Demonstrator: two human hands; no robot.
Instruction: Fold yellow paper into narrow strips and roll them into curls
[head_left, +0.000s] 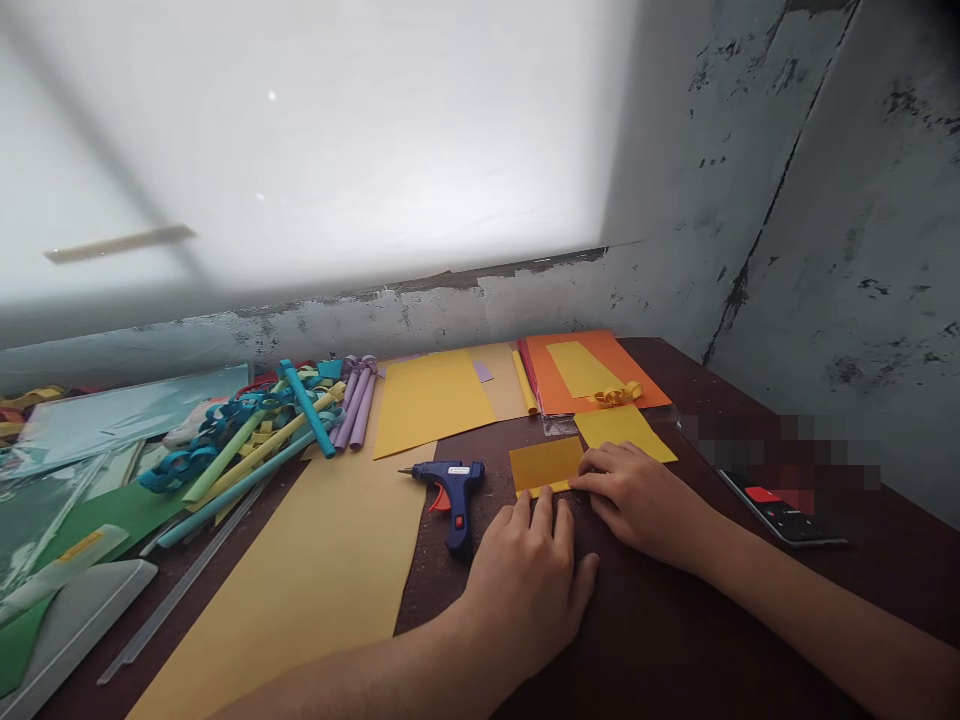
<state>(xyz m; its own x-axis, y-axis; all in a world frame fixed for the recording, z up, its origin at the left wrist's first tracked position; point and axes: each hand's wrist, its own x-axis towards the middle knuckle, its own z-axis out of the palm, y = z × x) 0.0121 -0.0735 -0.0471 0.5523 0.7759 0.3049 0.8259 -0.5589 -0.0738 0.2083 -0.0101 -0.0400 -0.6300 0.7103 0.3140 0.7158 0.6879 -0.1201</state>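
A small yellow paper piece lies on the dark table with its near edge turned up in a narrow fold. My left hand rests its spread fingertips on that folded edge, thumb held apart. At the right end of the fold, my right hand has its fingers closed on the paper's corner. Just behind the right hand lies another yellow paper piece. To the left of my left hand, a blue glue gun with an orange trigger lies on its side.
A large tan sheet covers the left-centre. Rolled paper tubes and curled strips pile at left, beside clear glue sticks. Yellow sheet and orange sheet lie behind. A phone sits at right.
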